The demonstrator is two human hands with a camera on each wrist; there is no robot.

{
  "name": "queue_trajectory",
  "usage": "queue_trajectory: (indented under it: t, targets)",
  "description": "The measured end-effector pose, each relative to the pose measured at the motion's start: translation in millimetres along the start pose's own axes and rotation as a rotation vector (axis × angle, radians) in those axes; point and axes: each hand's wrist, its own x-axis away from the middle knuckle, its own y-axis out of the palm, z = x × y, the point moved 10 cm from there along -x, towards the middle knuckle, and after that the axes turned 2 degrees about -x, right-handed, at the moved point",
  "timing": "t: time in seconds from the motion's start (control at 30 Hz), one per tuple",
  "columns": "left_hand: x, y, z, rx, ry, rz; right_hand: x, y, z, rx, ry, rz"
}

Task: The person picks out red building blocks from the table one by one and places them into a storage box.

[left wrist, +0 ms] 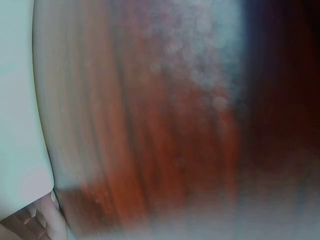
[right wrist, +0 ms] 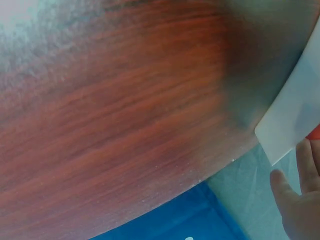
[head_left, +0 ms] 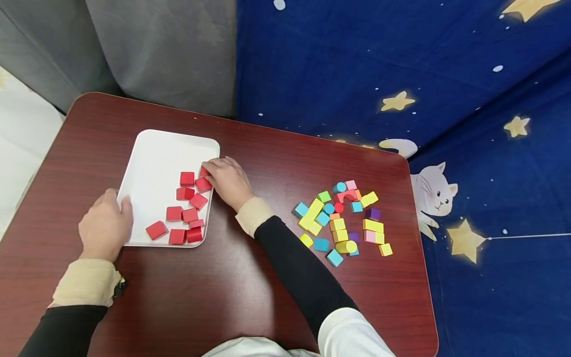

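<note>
A white tray [head_left: 153, 163] lies on the table with several red blocks [head_left: 174, 213] gathered in its right half. My left hand [head_left: 105, 228] grips the tray's left edge, thumb over the rim. In the left wrist view its fingers [left wrist: 52, 220] show beneath the tray's corner. At the tray's right edge, my right hand [head_left: 229, 182] holds a red block [head_left: 203, 171], which the fingers partly cover. Just below that one sits another red block [head_left: 203, 185]. In the right wrist view, only a sliver of red block [right wrist: 314, 133] shows beside the fingertips.
Several loose blocks in yellow, blue, purple, pink and green lie on the right side of the table, among them a long yellow block [head_left: 311, 213] and a red arch [head_left: 344, 195]. The brown table [head_left: 263, 148] ends at a blue curtain [head_left: 321, 64] and a grey curtain [head_left: 165, 49].
</note>
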Motion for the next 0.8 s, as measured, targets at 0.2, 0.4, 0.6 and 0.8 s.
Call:
queue_trajectory:
  t: [0.2, 0.4, 0.6, 0.8]
  targets:
    - [0.2, -0.4, -1.0, 0.000, -0.003, 0.006, -4.3, 3.1, 0.5, 0.025, 0.001, -0.033]
    - [0.5, -0.6, -0.7, 0.000, -0.004, -0.001, -7.8, 2.8, 0.9, 0.033, 0.011, -0.072]
    - [0.9, -0.6, 0.3, 0.003, 0.002, 0.003, -9.0, 2.9, 0.6, 0.016, 0.009, -0.102]
    - [1.2, -1.0, 1.4, 0.004, 0.006, 0.012, -9.2, 6.3, -0.5, 0.002, 0.002, -0.137]
